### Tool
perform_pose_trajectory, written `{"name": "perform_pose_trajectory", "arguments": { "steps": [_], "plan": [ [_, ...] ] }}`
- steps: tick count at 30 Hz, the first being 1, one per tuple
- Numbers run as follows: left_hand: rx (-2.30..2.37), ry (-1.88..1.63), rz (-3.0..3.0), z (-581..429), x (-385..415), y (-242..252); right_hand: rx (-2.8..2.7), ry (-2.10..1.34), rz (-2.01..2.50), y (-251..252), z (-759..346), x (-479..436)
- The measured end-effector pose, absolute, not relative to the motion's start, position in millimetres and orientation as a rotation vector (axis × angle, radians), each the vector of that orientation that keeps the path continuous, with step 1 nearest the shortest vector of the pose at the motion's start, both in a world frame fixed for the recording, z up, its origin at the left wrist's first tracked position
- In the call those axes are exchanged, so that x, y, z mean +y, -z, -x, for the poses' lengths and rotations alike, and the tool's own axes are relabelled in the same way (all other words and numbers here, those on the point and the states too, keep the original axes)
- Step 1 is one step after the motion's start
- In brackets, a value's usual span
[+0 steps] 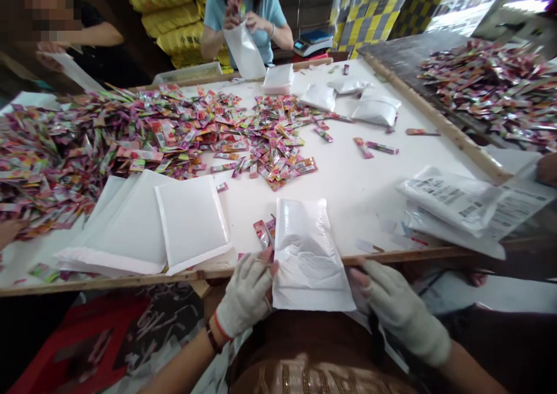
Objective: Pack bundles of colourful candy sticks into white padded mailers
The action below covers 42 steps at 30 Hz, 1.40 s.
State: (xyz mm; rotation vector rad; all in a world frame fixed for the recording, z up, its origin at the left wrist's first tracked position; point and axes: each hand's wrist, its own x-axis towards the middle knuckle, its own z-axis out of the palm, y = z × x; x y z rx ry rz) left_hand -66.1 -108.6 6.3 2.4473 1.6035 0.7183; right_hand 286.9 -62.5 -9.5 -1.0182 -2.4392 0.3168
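Note:
A filled white padded mailer [307, 246] lies in front of me, its lower end hanging over the table's front edge. My left hand [246, 295], in a pale glove with bare fingertips, has its fingers closed at the mailer's left edge. On the other side, my right hand [398, 307], gloved likewise, is beside the mailer's lower right edge with fingers stretched toward it; contact there is hard to make out. A few stick sachets [263, 234] lie just left of the mailer. Flat white mailers [191, 223] are stacked farther left.
A large heap of colourful sachets [108, 133] covers the table's left half. Filled mailers [376, 107] lie at the back right; labelled packages [461, 199] sit at right. Two people work opposite. A wooden rim [435, 107] divides off another table with more sachets [491, 86].

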Motion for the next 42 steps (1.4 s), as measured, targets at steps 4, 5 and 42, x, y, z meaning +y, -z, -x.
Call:
{"name": "perform_pose_trajectory", "arguments": {
  "steps": [4,5,42],
  "plan": [
    [1.179,-0.538,-2.590,62,-94,-8,-2.517,-0.442,0.791,3,-245,-53],
    [1.189,-0.553,-2.499,60,-91,-10,-2.448,-0.522,0.875,4,-241,-52],
    [2.073,-0.579,-1.904,104,180,-36,-0.791,-1.363,1.099,-44,-225,126]
  ]
}}
